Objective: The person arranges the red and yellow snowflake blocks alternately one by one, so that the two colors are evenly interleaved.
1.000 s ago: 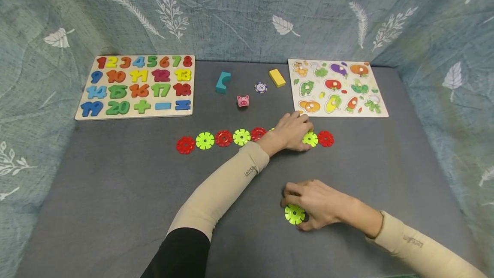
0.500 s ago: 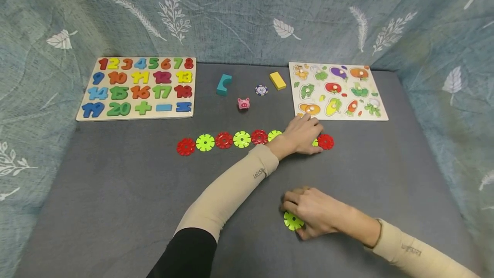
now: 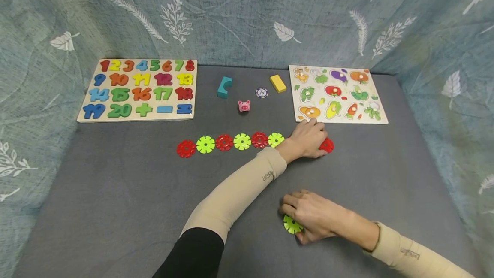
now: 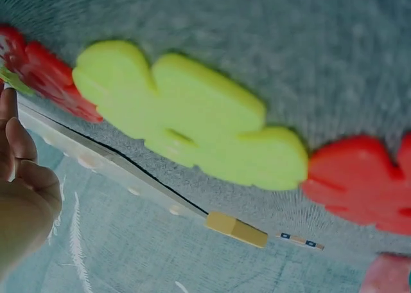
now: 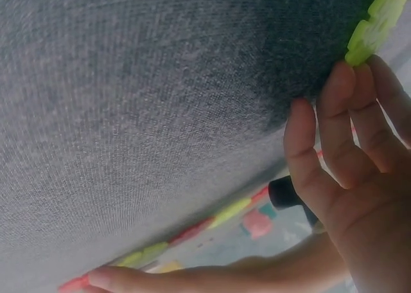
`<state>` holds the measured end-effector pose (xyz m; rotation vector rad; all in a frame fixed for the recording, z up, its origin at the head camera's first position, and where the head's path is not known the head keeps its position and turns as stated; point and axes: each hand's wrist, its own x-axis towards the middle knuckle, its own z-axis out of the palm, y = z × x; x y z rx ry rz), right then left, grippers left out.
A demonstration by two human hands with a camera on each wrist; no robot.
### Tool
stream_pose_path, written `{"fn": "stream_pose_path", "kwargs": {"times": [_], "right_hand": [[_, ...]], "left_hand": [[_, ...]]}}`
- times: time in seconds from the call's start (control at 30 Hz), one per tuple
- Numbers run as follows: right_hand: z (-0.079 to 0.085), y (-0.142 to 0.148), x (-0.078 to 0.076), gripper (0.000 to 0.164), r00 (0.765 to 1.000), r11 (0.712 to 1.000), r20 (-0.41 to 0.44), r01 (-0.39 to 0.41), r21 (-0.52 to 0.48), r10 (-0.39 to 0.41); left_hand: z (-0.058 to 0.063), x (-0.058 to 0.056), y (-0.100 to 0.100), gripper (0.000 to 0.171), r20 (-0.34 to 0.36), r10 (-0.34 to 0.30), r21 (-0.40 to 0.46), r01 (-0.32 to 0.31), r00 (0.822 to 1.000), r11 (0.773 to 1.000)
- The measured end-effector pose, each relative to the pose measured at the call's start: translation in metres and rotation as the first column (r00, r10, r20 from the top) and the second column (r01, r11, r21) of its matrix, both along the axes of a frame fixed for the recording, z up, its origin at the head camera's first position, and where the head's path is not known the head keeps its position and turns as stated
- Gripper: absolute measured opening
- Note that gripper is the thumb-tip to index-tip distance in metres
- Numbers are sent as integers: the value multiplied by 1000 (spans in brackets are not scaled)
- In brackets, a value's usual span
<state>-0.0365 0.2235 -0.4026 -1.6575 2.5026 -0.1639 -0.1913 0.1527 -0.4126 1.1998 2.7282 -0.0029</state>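
Across the table runs a row of notched plastic snowflake building discs, alternating red and yellow-green, starting with a red disc (image 3: 186, 149) on the left. My left hand (image 3: 306, 138) is at the right end, thumb and fingers around the edge of the last red snowflake disc (image 3: 328, 145). It hides the discs just before that one. In the left wrist view a green disc (image 4: 192, 113) lies beside the hand. Nearer the front edge, my right hand (image 3: 314, 216) pinches a separate green snowflake disc (image 3: 292, 225) between thumb and fingers; the right wrist view shows this green disc (image 5: 379, 26) at the fingertips.
Behind the row stand a pink pig figure (image 3: 244, 106), a poker chip (image 3: 261, 92), a teal arch block (image 3: 224, 87) and a yellow block (image 3: 278, 83). A number puzzle board (image 3: 135, 117) lies back left, a vegetable puzzle board (image 3: 339, 119) back right.
My left hand has slid right along the row, from the green disc to the red end disc, uncovering a green disc behind it. The right hand keeps its green disc, lower in view.
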Motion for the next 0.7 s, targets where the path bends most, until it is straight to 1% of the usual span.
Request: {"fn": "stream_pose_path", "kwargs": {"times": [0.2, 0.37, 0.47, 0.53, 0.7], "right_hand": [[0, 0, -1, 49, 1000, 1000, 5, -7, -4, 7], [1, 5, -5, 49, 999, 997, 49, 14, -79, -10], [6, 14, -13, 48, 995, 992, 83, 66, -105, -57], [10, 24, -21, 47, 989, 988, 101, 119, -102, -109], [17, 55, -44, 44, 964, 965, 105, 251, -71, -243]], "left_hand": [[2, -1, -1, 47, -1, 10, -3, -10, 1000, 1000], [3, -1, -2, 47, 21, 22, -12, -22, 1000, 1000], [3, -1, -2, 48, 32, 24, -16, -23, 999, 1000], [3, -1, -1, 49, 35, 24, -16, -24, 999, 1000], [4, 0, 0, 49, 38, 19, -21, -18, 999, 1000]]}}
